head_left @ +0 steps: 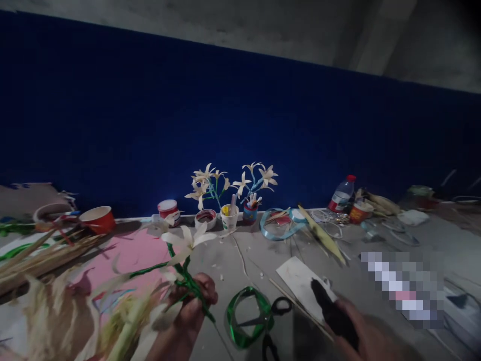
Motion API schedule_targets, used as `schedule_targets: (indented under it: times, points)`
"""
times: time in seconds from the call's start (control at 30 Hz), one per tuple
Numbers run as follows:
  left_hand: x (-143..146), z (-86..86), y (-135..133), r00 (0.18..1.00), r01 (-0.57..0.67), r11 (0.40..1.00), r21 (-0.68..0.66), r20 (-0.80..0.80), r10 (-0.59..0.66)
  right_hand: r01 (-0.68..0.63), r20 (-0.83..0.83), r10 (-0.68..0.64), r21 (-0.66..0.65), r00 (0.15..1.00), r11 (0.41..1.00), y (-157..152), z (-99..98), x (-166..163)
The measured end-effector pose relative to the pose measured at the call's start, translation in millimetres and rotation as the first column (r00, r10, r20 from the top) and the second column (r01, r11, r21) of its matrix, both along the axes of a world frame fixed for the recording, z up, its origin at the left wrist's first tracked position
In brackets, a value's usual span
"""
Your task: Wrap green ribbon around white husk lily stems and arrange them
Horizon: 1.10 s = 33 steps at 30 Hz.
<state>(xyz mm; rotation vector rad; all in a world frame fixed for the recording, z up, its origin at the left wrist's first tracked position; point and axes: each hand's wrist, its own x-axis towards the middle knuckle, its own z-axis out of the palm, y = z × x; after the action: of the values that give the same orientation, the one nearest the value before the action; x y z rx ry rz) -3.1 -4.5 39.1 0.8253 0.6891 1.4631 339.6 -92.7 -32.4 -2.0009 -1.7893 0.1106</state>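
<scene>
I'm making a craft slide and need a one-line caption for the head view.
Left hand holds a green-stemmed flower, right hand a black tool; scissors and green ribbon lie between.

Hands: two, left hand [203, 292] and right hand [361, 323]. Green-wrapped flower spray [191, 283]: one, in left. Black tool [330, 311]: one, in right. Tabletop [225, 258] back edge: two flower bunches [205, 173] [267, 175]; three cups [230, 220] [249, 215] [359, 214]; two tubs [168, 206] [206, 219], one lidded, one open; one red-capped bottle [341, 196]. Near back left corner: one orange-red bowl [99, 221]. Toward front edge: one green ribbon roll [235, 332], one pair of scissors [252, 321]. Also one light-blue ribbon roll [275, 236], one white card [298, 281], one pink sheet [128, 253]. Left-edge husks [56, 316]: can't count.
</scene>
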Motion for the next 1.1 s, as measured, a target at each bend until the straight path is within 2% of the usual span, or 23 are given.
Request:
schedule_targets:
  times: [0.07, 0.13, 0.27, 0.37, 0.47, 0.53, 0.63, 0.73, 0.87, 0.93, 1.03, 1.1]
  points:
    - [2, -2.8, 5, 0.999, -0.023, 1.0, 0.007, 0.027, 0.022, 0.11, 0.043, -0.109, -0.011, 0.993, 0.994, -5, -15.1, 22]
    - [5, -5.2, 7, 0.998, -0.025, 0.999, -0.045, 0.061, 0.028, 0.147, 0.072, -0.146, 0.004, 0.987, 0.989, -8, -22.3, 40]
    - [10, -4.1, 1, 0.993, -0.031, 0.977, -0.211, 0.107, 0.054, 0.154, 0.11, -0.153, -0.001, 0.982, 0.988, -9, -21.9, 66]
    - [11, -0.7, -4, 0.991, 0.0, 0.969, -0.245, 0.127, 0.032, 0.133, 0.175, -0.135, 0.023, 0.975, 0.991, -10, -14.6, 74]
    - [10, -1.2, -6, 0.992, 0.063, 0.973, -0.223, 0.119, -0.037, 0.109, 0.205, -0.129, 0.104, 0.97, 0.989, -10, -3.4, 59]
    - [10, -4.8, -5, 0.993, 0.104, 0.968, -0.227, 0.085, -0.086, 0.05, 0.153, -0.072, 0.144, 0.986, 0.988, -9, 2.7, 36]
    - [11, -11.6, -3, 0.991, 0.131, 0.958, -0.255, 0.064, -0.118, -0.115, 0.036, 0.116, -0.028, 0.993, 0.993, -1, 4.1, -1]
    - [12, -15.2, -3, 0.987, 0.157, 0.961, -0.226, 0.063, -0.146, -0.13, -0.038, 0.127, -0.097, 0.991, 0.987, 5, -1.4, -19]
    - [11, -14.4, -4, 0.989, 0.144, 0.959, -0.245, 0.052, -0.135, -0.118, -0.235, 0.092, -0.102, 0.968, 0.988, 1, -2.0, -18]
    - [11, -13.0, -5, 0.993, 0.116, 0.948, -0.295, 0.063, -0.101, -0.113, -0.413, 0.054, -0.121, 0.909, 0.986, -3, 4.7, -18]
    - [13, -10.6, -6, 0.993, 0.102, 0.939, -0.327, 0.082, -0.08, -0.101, -0.706, -0.002, -0.104, 0.708, 0.989, -6, 21.3, -20]
    - [15, -8.7, -7, 0.993, 0.112, 0.943, -0.313, 0.081, -0.091, -0.004, -0.811, -0.025, -0.034, 0.584, 0.999, -7, 33.3, -17]
